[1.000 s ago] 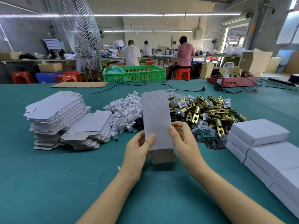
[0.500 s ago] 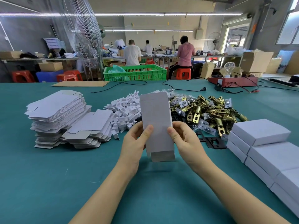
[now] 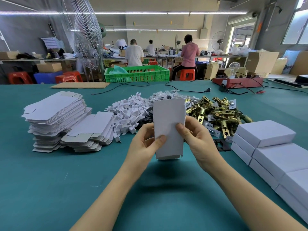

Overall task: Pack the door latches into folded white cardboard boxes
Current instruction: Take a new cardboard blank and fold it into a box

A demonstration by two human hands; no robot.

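A white cardboard box, partly folded, is held upright above a teal-covered table, gripped from both sides. The left hand is curled round its left edge, thumb pressed on the front panel, while the right hand is wrapped round the right edge, its thumb laid across the same panel higher up. The lower end of the box is seen folded inward; the upper flap is raised and straight. Just behind the box, a heap of brass-coloured door latches is spread on the table, with a tangle of small white plastic parts lying beside it to the left and a few black plates near the right hand. A tall stack of flat, unfolded box blanks is piled at the left, a lower stack slumped against it. Finished white boxes are stacked in rows along the right edge. Farther back, a sheet of brown cardboard, black cables and a red device are laid on the table, and a green plastic crate is set beyond it. Three workers are seen from behind at distant benches, with a large wire fan guard at the left.
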